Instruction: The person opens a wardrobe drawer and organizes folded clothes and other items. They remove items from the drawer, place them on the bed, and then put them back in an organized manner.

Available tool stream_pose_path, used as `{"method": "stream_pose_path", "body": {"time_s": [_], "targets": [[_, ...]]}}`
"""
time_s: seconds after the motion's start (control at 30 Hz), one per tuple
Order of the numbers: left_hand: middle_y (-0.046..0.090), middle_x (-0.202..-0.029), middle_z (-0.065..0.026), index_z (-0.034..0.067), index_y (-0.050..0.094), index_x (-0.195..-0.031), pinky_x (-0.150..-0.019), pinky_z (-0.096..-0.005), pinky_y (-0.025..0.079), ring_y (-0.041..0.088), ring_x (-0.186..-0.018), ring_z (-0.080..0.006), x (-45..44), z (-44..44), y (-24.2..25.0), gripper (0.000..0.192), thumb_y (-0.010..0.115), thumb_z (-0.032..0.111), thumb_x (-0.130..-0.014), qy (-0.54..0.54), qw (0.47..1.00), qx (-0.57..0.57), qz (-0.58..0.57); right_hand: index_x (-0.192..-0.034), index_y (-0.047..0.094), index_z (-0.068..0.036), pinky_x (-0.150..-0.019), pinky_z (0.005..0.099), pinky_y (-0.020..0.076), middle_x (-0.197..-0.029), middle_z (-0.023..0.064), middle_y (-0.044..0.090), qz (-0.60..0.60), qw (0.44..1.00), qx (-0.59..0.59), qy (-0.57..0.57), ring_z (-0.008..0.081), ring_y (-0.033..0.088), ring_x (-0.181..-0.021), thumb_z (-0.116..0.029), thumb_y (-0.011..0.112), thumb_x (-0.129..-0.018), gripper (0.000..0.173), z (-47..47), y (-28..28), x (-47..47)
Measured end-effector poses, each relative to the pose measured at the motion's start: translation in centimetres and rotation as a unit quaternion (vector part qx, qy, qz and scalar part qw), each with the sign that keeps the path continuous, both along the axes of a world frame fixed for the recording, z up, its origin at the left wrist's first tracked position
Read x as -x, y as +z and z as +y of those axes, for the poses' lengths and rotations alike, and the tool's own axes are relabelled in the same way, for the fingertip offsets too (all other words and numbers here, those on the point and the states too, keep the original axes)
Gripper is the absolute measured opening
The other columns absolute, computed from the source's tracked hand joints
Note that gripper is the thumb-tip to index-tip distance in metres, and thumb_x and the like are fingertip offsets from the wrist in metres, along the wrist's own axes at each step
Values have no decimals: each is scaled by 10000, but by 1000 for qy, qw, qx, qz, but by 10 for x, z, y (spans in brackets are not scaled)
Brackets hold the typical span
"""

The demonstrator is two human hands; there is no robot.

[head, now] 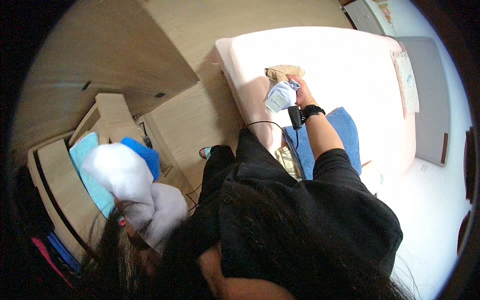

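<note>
My right hand (303,91), with a black band and a small black device at the wrist, grips a pale blue folded cloth item (287,92) with a white printed tag (276,101). A beige cloth item (285,71) is right behind the fingers, over the bed; whether the hand holds it too is unclear. At lower left, my left hand (131,231) is mostly hidden by hair and by the bulky white cloth (122,168) it holds. This cloth hangs in front of a turquoise towel (93,174) and a bright blue towel (144,155).
The bed (337,56) has a pale pink sheet. On its near side lie a blue towel (347,131) and a patterned yellowish cloth (287,159). An open wooden drawer or cabinet (60,168) stands at left. A black cable (264,122) runs from the wrist device towards my body.
</note>
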State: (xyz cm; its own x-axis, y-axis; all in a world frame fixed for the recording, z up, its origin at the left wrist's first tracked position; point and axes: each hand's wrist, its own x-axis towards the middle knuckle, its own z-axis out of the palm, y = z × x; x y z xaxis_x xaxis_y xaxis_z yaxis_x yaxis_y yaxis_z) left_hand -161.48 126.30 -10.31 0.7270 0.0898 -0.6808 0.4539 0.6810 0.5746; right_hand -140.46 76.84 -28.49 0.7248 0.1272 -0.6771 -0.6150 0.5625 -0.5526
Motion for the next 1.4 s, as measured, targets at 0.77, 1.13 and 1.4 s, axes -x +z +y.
{"method": "stream_pose_path", "body": {"time_s": [0.77, 1.13, 1.4], "targets": [[531, -1132, -154, -72, 428, -1191, -887, -356, 462, 532, -1041, -255, -220, -285, -143, 498, 645, 31, -755, -338, 941, 15, -5, -1289, 388, -23, -840, 319, 450, -1139, 99, 524, -160, 980, 102, 56, 192, 524, -1005, -132, 633, -772, 583, 47, 37, 58], [311, -1324, -200, 82, 198, -1396, -1015, -385, 350, 401, -1195, -338, -249, -333, -166, 656, 558, 236, -869, -380, 912, 143, -60, -1217, 423, 72, -893, 395, 466, -1141, 197, 549, -85, 953, -119, -266, 304, 563, -1018, -101, 566, -771, 499, -68, 13, 114], [244, -1372, -238, 53, 216, -1386, -894, -325, 476, 505, -1098, -323, -247, -297, -190, 599, 528, 180, -890, -471, 881, -28, 29, -1250, 399, 10, -907, 392, 446, -1150, 168, 524, -124, 941, 43, -312, 300, 527, -1053, -30, 584, -739, 545, -121, -19, 116]]}}
